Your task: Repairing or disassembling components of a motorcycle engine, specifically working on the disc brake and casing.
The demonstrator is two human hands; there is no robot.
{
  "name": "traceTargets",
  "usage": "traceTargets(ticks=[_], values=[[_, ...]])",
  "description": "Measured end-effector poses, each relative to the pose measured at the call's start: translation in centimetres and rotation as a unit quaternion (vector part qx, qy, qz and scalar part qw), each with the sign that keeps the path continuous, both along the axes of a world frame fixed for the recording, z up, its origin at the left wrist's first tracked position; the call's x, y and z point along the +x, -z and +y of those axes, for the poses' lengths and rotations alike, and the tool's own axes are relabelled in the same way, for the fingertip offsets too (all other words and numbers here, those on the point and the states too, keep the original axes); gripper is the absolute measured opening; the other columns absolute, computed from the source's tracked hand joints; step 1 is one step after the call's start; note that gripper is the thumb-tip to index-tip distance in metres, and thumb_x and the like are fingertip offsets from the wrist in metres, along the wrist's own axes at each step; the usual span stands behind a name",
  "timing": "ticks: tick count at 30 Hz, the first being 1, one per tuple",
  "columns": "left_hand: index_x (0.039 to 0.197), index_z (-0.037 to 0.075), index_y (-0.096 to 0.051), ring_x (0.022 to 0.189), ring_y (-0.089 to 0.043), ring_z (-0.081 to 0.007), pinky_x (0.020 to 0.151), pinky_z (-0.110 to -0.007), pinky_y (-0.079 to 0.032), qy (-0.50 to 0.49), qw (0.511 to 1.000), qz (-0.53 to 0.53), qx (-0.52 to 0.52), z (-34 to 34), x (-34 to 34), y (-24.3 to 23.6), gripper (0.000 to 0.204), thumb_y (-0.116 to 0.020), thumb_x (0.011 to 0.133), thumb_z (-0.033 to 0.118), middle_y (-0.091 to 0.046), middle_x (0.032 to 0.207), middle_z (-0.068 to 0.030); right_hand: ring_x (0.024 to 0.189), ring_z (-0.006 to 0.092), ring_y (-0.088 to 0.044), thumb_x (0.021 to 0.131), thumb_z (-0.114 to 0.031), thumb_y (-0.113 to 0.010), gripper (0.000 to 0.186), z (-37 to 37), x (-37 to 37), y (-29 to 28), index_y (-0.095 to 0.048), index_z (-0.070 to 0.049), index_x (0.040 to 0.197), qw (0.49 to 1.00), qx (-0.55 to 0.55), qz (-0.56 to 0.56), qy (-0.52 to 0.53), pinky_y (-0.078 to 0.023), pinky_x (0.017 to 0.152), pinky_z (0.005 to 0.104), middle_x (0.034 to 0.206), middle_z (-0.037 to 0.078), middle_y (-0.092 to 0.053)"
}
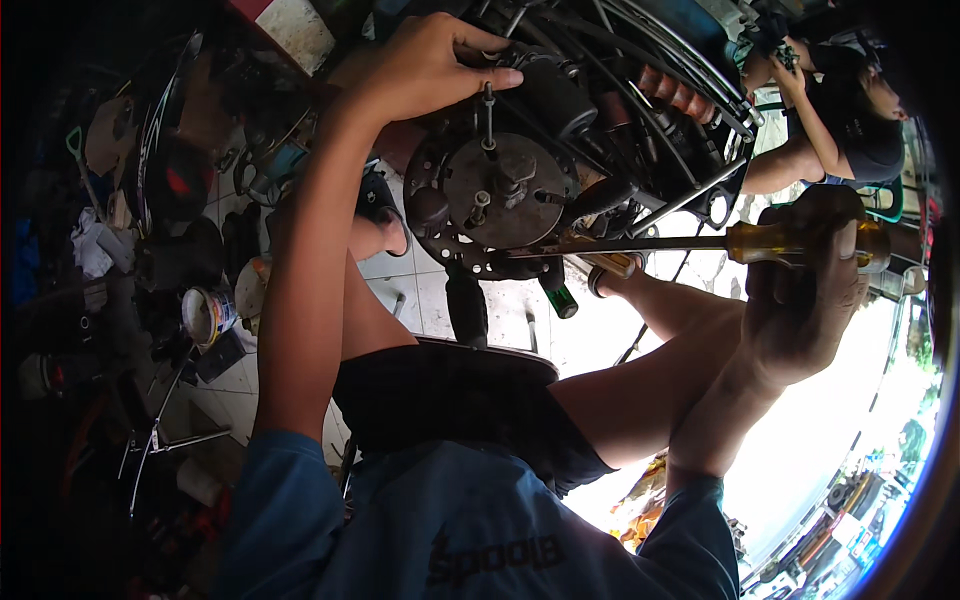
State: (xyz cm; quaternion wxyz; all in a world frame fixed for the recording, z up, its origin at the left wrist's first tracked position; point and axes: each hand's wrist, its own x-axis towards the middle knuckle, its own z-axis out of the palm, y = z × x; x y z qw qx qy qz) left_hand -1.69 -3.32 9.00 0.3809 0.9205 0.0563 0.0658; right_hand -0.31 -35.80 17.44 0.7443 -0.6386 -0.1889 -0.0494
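Right of the disc, our right hand has its fingers wrapped around the screwdriver by its yellow handle, with the tip at the disc's lower rim. Our left hand is above the disc, thumb and forefinger near a black cylinder; we cannot tell whether they grip anything. A bolt stands at the disc's upper edge.

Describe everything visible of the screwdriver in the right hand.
The screwdriver has a yellowish, translucent-looking handle and a long, thin, metal-looking shaft. The right hand grips the handle; the shaft runs nearly straight across the picture, pointing left. Its end appears near the round metal disc's lower edge; contact is unclear.
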Motion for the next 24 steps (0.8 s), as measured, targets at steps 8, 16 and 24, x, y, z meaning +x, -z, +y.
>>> traceTargets(ticks=[8, 16, 24], values=[[0.128, 0.011, -0.075, 0.099, -0.075, -0.0242, 0.086, -0.036, -0.057, 0.015, 0.998, -0.067, 0.008, 1.4, 0.9, 2.8, 0.058, -0.085, 0.084, 0.047, -0.078, 0.114, -0.0152, 0.065, 0.0103, -0.066, 0.092, -0.008, -0.076, 0.012, 3.8, -2.9, -0.2, -0.072, 0.003, 0.09, 0.962, -0.172, -0.129, -0.171, -0.049, 0.07, 0.0216, 0.082, 0.008, -0.072], [0.116, 0.0, -0.077, 0.091, -0.076, -0.0298, 0.081, -0.041, -0.059, 0.057, 0.996, -0.07, -0.022, 0.6, 0.4, 0.3, 0.048, -0.083, 0.088, 0.039, -0.077, 0.104, -0.0195, 0.067, 0.0102, -0.072, 0.087, -0.009, -0.081, 0.019, 6.1, -5.9, -0.4, -0.071, 0.005, 0.097, 0.94, -0.248, -0.12, -0.201, -0.051, 0.06, 0.0199, 0.074, 0.008, -0.075], [0.115, 0.012, -0.08, 0.087, -0.077, -0.0278, 0.09, -0.036, -0.057, 0.02, 0.993, -0.117, 0.031, 0.6, 0.8, 2.5, 0.049, -0.086, 0.08, 0.045, -0.079, 0.094, -0.0132, 0.061, 0.0094, -0.068, 0.085, -0.008, -0.082, 0.021, 7.8, -5.1, 0.8, -0.071, 0.004, 0.098, 0.908, -0.284, -0.215, -0.22, -0.05, 0.06, 0.0203, 0.067, 0.005, -0.072]])
